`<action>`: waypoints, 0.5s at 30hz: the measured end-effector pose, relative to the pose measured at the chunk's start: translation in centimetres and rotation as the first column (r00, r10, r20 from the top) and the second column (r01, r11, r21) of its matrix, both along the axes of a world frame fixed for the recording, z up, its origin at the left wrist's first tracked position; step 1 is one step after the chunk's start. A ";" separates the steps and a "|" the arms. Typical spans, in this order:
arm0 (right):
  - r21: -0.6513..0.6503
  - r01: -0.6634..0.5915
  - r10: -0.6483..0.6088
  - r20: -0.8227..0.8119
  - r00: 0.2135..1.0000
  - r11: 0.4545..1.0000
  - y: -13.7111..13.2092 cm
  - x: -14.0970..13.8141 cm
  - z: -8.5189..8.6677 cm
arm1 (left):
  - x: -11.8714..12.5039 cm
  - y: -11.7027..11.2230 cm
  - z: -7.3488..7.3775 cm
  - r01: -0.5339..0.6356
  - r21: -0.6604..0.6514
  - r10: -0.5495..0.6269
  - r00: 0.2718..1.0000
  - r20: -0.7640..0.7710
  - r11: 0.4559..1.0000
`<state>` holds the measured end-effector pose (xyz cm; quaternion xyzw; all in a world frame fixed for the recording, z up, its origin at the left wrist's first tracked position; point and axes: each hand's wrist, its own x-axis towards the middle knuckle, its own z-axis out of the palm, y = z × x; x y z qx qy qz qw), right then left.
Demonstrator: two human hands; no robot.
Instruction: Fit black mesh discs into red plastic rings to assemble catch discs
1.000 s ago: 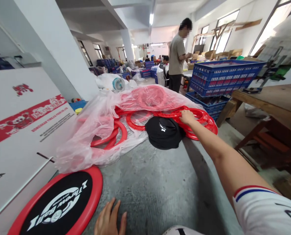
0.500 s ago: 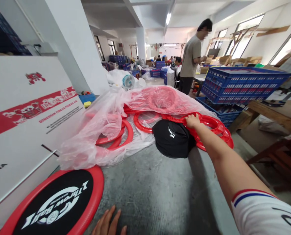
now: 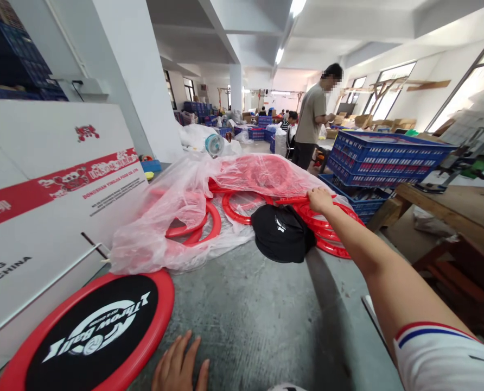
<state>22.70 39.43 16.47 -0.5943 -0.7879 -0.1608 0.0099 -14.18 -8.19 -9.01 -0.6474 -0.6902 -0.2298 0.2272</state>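
Observation:
My right hand point(image 3: 320, 201) reaches to the far side of the table, its fingers closed on the edge of a red plastic ring point(image 3: 293, 200). Several more red rings point(image 3: 332, 234) are stacked below and to the right of it. Just left of that stack lies a bunched black fabric cover point(image 3: 282, 236) with a white print. My left hand point(image 3: 180, 363) rests near the table's front edge, fingers spread, holding nothing. Beside it on the left is a red-rimmed disc point(image 3: 99, 331) with a black "Throw Ball" face.
Clear plastic sheeting point(image 3: 152, 239) covers more red rings at the back of the grey table point(image 3: 242, 309). A white printed carton point(image 3: 55, 217) stands left. Blue crates point(image 3: 384, 157) are stacked beyond the right side. A person point(image 3: 313, 117) stands behind the table.
The red ring in my right hand has been lifted and tilted off the stack. My view has shifted slightly. My left hand stays on the table.

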 end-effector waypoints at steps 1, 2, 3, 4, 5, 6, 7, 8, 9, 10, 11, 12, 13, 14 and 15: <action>0.006 -0.005 0.005 -0.001 1.000 1.000 -0.5 0.2 0.5 | 0.2 0.1 0.2 -0.003 0.025 0.003 1.000 0.004 1.000; 0.014 -0.007 0.007 -0.004 1.000 1.000 -0.9 0.4 0.9 | 0.4 0.3 0.4 -0.013 0.041 0.013 1.000 0.017 0.999; 0.021 -0.007 0.008 -0.009 1.000 1.000 -1.3 0.7 1.4 | 0.7 0.4 0.5 -0.027 0.048 0.025 0.999 0.033 0.998; 0.026 -0.008 0.008 -0.015 1.000 1.000 -1.6 1.0 1.9 | 0.9 0.4 0.7 -0.037 0.048 0.034 0.998 0.048 0.998; 0.028 -0.008 0.008 -0.022 1.000 1.000 -2.0 1.3 2.3 | 1.1 0.5 0.9 -0.041 0.043 0.039 0.998 0.057 0.998; 0.030 -0.007 0.008 -0.029 1.000 1.000 -2.3 1.5 2.6 | 1.3 0.5 1.0 -0.044 0.037 0.042 0.997 0.066 0.998; 0.032 -0.007 0.008 -0.038 0.999 0.999 -2.7 1.8 2.9 | 1.4 0.5 1.1 -0.048 0.029 0.045 0.996 0.075 0.998; 0.033 -0.006 0.007 -0.047 0.999 0.999 -3.0 2.0 3.1 | 1.6 0.5 1.2 -0.052 0.019 0.050 0.995 0.084 0.998; 0.035 -0.004 0.006 -0.056 0.998 0.999 -3.4 2.2 3.3 | 1.7 0.4 1.3 -0.056 0.007 0.055 0.994 0.093 0.998; 0.037 -0.001 0.004 -0.065 0.998 0.999 -3.8 2.4 3.4 | 1.7 0.4 1.4 -0.059 -0.006 0.060 0.993 0.101 0.998; 0.037 0.001 0.002 -0.074 0.997 0.999 -4.2 2.5 3.5 | 1.8 0.4 1.5 -0.062 -0.020 0.064 0.992 0.108 0.998; 0.035 0.001 0.002 -0.083 0.997 0.999 -4.7 2.6 3.6 | 1.8 0.5 1.5 -0.066 -0.036 0.070 0.991 0.112 0.997; 0.031 -0.001 0.003 -0.093 0.996 1.000 -5.1 2.6 3.6 | 1.9 0.5 1.6 -0.070 -0.052 0.076 0.990 0.115 0.996; 0.027 -0.003 0.006 -0.102 0.995 1.000 -5.5 2.6 3.8 | 1.9 0.5 1.8 -0.075 -0.066 0.082 0.990 0.118 0.995; 0.022 -0.008 0.011 -0.111 0.994 1.000 -5.9 2.5 3.9 | 2.0 0.5 1.9 -0.078 -0.080 0.087 0.989 0.119 0.994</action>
